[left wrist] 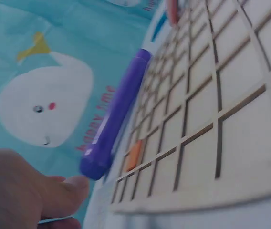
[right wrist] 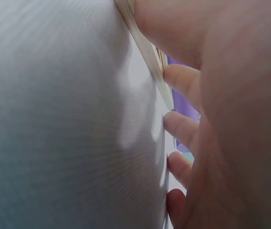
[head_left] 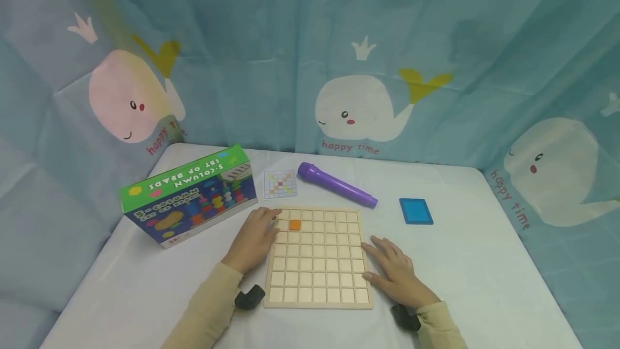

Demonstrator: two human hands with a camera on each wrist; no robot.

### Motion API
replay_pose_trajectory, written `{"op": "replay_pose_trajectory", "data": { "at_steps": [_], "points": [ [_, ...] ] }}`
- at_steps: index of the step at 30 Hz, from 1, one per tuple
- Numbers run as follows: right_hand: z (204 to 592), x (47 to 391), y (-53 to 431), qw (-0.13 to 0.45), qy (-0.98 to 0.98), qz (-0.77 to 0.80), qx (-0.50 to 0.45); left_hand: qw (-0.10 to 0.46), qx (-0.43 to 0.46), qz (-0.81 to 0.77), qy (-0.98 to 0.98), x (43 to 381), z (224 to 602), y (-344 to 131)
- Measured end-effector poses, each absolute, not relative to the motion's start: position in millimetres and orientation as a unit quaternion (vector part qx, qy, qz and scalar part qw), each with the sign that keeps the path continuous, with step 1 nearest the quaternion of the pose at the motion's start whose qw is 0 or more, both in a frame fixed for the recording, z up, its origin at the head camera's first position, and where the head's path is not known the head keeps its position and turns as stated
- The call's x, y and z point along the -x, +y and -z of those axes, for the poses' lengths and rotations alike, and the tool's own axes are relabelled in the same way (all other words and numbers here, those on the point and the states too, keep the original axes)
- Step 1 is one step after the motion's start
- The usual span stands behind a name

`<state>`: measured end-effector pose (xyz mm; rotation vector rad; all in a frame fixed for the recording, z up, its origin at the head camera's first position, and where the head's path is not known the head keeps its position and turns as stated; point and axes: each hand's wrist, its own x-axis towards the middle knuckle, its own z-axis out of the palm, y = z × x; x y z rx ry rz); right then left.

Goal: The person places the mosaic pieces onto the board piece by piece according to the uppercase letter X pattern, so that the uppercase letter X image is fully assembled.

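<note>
A wooden grid board [head_left: 317,305] lies flat on the table, with one small orange square tile [head_left: 295,225] in a cell near its far left corner. My left hand [head_left: 252,238] rests beside the board's left edge, its fingertips at the rim near that corner. In the left wrist view, the thumb [left wrist: 73,191] is bent and nothing shows in its grasp. Along the opposite edge lies my right hand [head_left: 399,273], fingers spread, with thumb and index fingertip at the rim. The right wrist view shows its fingers [right wrist: 181,81] extended close over the white surface.
Behind the board lie a purple microphone-shaped tube [head_left: 336,185] and a small card with a coloured grid pattern [head_left: 280,184]. A bead-set box [head_left: 194,198] stands at the left. To the right is a blue square piece [head_left: 416,211]. A whale-print curtain [head_left: 271,85] hangs behind the table.
</note>
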<state>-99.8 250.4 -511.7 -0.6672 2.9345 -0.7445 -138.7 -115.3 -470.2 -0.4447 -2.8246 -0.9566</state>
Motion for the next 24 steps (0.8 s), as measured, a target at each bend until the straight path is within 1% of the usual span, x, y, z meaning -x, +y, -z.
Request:
{"op": "replay_pose_trajectory", "data": {
  "at_steps": [3,7,9,12,14,16,18,21,24],
  "points": [
    [512,99,251,0.019,0.949,0.233,0.213,0.08,0.123,0.334,-0.931,112,464,-132],
    [513,99,251,0.014,0.951,0.228,0.207,0.08,0.074,0.335,-0.936,73,467,-152],
    [514,98,251,0.017,0.95,0.232,0.21,0.05,0.027,0.336,-0.94,53,470,-159],
    [515,96,252,0.021,0.945,0.243,0.217,-0.014,-0.052,0.334,-0.941,27,473,-164],
    [516,95,252,0.023,0.943,0.248,0.22,-0.051,-0.088,0.328,-0.939,14,475,-163],
    [516,95,253,0.019,0.943,0.249,0.22,-0.063,-0.1,0.321,-0.94,5,478,-160],
    [516,96,253,0.017,0.943,0.249,0.218,-0.062,-0.098,0.31,-0.944,0,482,-157],
    [516,98,252,0.019,0.943,0.252,0.218,-0.061,-0.1,0.302,-0.946,-2,488,-155],
    [517,100,251,0.022,0.941,0.257,0.221,-0.073,-0.115,0.319,-0.938,-1,490,-159]
  ]
}}
